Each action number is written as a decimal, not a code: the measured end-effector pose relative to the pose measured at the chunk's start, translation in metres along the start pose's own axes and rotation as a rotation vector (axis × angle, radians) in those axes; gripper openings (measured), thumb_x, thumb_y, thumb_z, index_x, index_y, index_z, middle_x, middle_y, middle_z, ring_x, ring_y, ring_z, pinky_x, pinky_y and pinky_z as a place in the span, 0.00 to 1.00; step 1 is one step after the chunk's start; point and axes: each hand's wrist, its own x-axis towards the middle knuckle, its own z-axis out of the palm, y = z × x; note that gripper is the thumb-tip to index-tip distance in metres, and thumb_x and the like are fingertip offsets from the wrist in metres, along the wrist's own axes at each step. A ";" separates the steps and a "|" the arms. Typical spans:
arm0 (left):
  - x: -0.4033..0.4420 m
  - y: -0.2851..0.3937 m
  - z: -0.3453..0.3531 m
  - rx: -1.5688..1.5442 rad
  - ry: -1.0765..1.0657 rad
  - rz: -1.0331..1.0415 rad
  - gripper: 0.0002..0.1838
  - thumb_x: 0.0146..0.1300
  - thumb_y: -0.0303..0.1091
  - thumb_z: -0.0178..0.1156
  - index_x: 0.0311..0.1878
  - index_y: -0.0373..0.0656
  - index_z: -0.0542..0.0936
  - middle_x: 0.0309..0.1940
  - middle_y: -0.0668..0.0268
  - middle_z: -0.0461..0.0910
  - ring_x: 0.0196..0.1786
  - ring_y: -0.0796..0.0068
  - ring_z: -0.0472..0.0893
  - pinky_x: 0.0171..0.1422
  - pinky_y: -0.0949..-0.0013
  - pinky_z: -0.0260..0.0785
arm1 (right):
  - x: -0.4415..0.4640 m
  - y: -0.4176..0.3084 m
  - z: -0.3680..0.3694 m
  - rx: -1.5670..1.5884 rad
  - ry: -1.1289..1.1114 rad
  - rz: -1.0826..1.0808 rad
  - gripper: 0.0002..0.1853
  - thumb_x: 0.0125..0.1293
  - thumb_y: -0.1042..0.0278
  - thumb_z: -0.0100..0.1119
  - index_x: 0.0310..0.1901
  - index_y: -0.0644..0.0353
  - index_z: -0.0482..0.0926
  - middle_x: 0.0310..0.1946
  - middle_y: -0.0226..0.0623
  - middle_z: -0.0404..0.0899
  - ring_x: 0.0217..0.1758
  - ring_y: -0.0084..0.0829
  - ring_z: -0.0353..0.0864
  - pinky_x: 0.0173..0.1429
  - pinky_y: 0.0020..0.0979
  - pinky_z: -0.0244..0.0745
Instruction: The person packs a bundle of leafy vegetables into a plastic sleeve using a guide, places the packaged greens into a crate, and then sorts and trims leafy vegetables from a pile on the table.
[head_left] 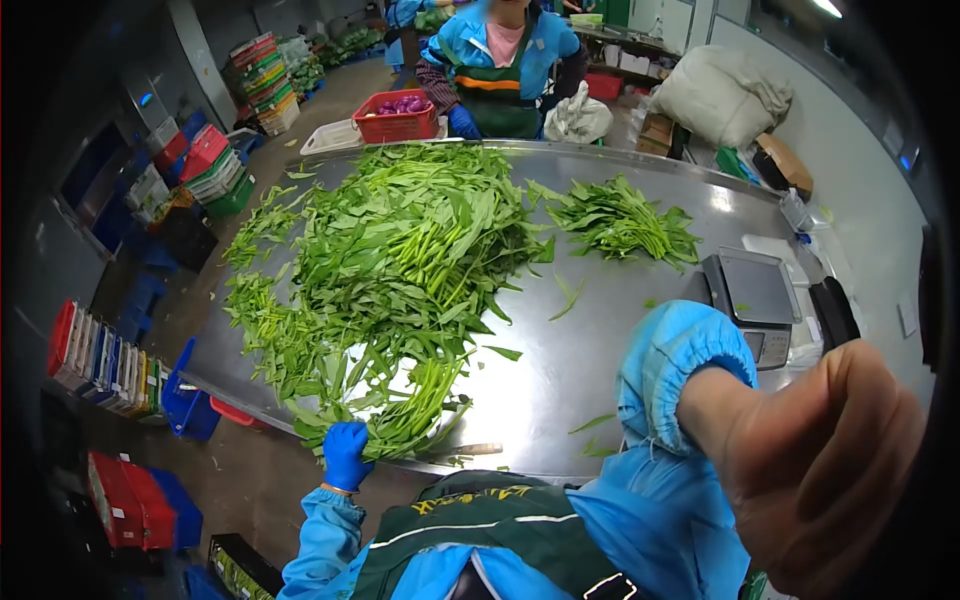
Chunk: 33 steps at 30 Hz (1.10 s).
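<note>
My left hand (pixel 346 455), in a blue glove, is closed at the table's near edge against leafy stalks of water spinach (pixel 425 400). My bare right hand (pixel 815 455) is raised close to the camera at the right, fingers curled in; whatever may be inside them is hidden. A large heap of water spinach (pixel 400 240) covers the left and middle of the metal table (pixel 540 370). A smaller bunch of water spinach (pixel 630 220) lies apart on the far right. Near the front edge rests a knife (pixel 480 449) with a wooden-looking handle.
A digital scale (pixel 755 290) stands at the table's right side. Across the table is a person (pixel 505 70) in blue sleeves and an apron, beside a red crate (pixel 398 118) of purple vegetables. Stacked crates (pixel 215 170) line the left floor. A white sack (pixel 725 95) sits behind, right.
</note>
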 end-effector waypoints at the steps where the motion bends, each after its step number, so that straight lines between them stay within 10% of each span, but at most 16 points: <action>1: 0.000 0.000 0.001 0.006 -0.006 -0.001 0.32 0.24 0.30 0.70 0.43 0.45 0.77 0.41 0.64 0.75 0.44 0.56 0.73 0.49 0.56 0.64 | 0.001 -0.001 -0.001 -0.041 0.013 0.009 0.18 0.51 0.57 0.64 0.08 0.43 0.71 0.07 0.14 0.66 0.10 0.10 0.58 0.26 0.16 0.44; 11: 0.001 0.006 0.002 -0.016 0.038 -0.007 0.32 0.26 0.29 0.69 0.45 0.45 0.77 0.42 0.64 0.76 0.45 0.57 0.73 0.51 0.57 0.64 | -0.007 0.012 0.011 0.140 -0.015 -0.074 0.19 0.53 0.62 0.60 0.08 0.47 0.67 0.06 0.14 0.59 0.11 0.08 0.59 0.25 0.15 0.44; 18: -0.012 -0.007 0.022 -0.101 0.188 -0.233 0.28 0.36 0.32 0.69 0.47 0.39 0.78 0.41 0.53 0.79 0.46 0.47 0.76 0.55 0.55 0.67 | -0.029 0.037 0.022 0.321 -0.132 0.269 0.11 0.58 0.61 0.58 0.22 0.53 0.71 0.18 0.23 0.68 0.16 0.15 0.64 0.19 0.17 0.54; 19: -0.002 0.004 0.011 -0.418 0.221 -0.347 0.23 0.42 0.29 0.67 0.46 0.37 0.79 0.39 0.57 0.81 0.42 0.57 0.79 0.51 0.60 0.70 | -0.042 0.039 0.018 0.226 -0.095 0.343 0.12 0.60 0.60 0.58 0.23 0.54 0.70 0.19 0.26 0.67 0.17 0.18 0.64 0.19 0.18 0.54; 20: 0.011 0.015 0.000 -0.730 0.269 -0.467 0.19 0.47 0.25 0.66 0.45 0.36 0.80 0.37 0.60 0.83 0.39 0.67 0.82 0.47 0.65 0.73 | -0.040 0.067 0.002 0.487 -0.564 0.339 0.09 0.63 0.69 0.53 0.37 0.69 0.73 0.26 0.36 0.72 0.22 0.24 0.71 0.17 0.23 0.58; 21: 0.015 0.017 -0.007 -0.881 0.225 -0.592 0.16 0.51 0.24 0.65 0.45 0.36 0.80 0.40 0.62 0.83 0.41 0.73 0.82 0.46 0.69 0.73 | -0.088 0.074 0.012 -0.110 -0.211 0.172 0.11 0.66 0.67 0.52 0.38 0.69 0.74 0.24 0.37 0.75 0.18 0.21 0.69 0.16 0.20 0.57; 26: 0.011 0.016 -0.019 -1.181 0.388 -0.765 0.23 0.45 0.22 0.68 0.49 0.35 0.77 0.41 0.63 0.82 0.41 0.73 0.81 0.47 0.68 0.75 | -0.178 0.104 0.038 0.004 -0.365 1.296 0.08 0.66 0.70 0.57 0.41 0.65 0.81 0.25 0.31 0.79 0.23 0.15 0.71 0.27 0.17 0.66; 33: -0.005 0.029 -0.034 -1.438 0.446 -0.891 0.30 0.46 0.21 0.69 0.55 0.36 0.73 0.46 0.62 0.80 0.46 0.70 0.80 0.51 0.66 0.74 | -0.284 0.115 0.056 0.005 -0.711 1.529 0.11 0.62 0.67 0.61 0.41 0.66 0.81 0.26 0.31 0.81 0.27 0.17 0.76 0.32 0.20 0.70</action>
